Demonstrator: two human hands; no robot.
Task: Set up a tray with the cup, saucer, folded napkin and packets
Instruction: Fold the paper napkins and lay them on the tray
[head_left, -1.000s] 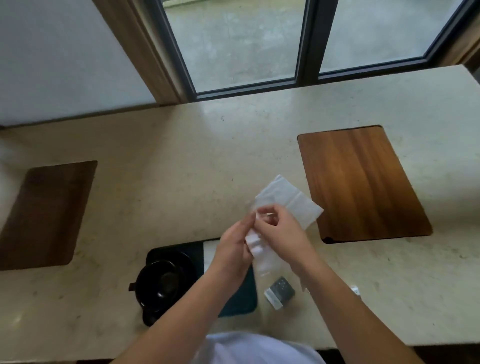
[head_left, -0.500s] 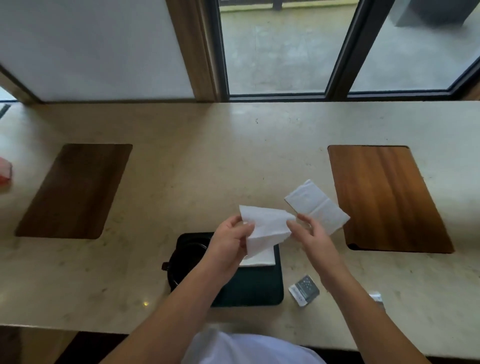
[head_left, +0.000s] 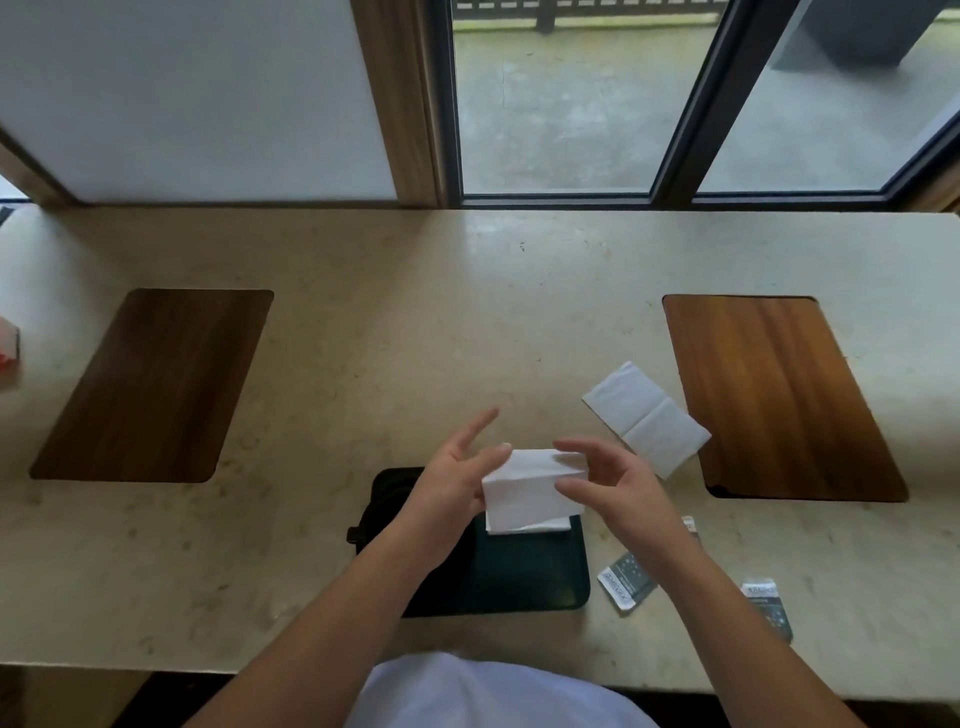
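Observation:
A dark tray (head_left: 524, 582) lies at the counter's near edge. A black cup and saucer (head_left: 371, 512) stand on its left end, mostly hidden by my left arm. Above the tray's far edge I hold a folded white napkin (head_left: 524, 486). My left hand (head_left: 449, 486) grips its left side with the thumb on top and the index finger pointing away. My right hand (head_left: 618, 486) pinches its right edge between thumb and fingers. A second white napkin (head_left: 647, 418) lies unfolded on the counter to the right. Two grey packets (head_left: 626, 584) (head_left: 769, 608) lie right of the tray.
Two wooden inlays (head_left: 150, 384) (head_left: 779, 397) sit in the beige counter (head_left: 415, 332), left and right. A small red and white object (head_left: 8, 345) shows at the far left edge. A wall and window run along the back.
The napkin I held up by one corner now sits folded and flatter between both hands, lower over the tray. My right hand has closed in on its right edge.

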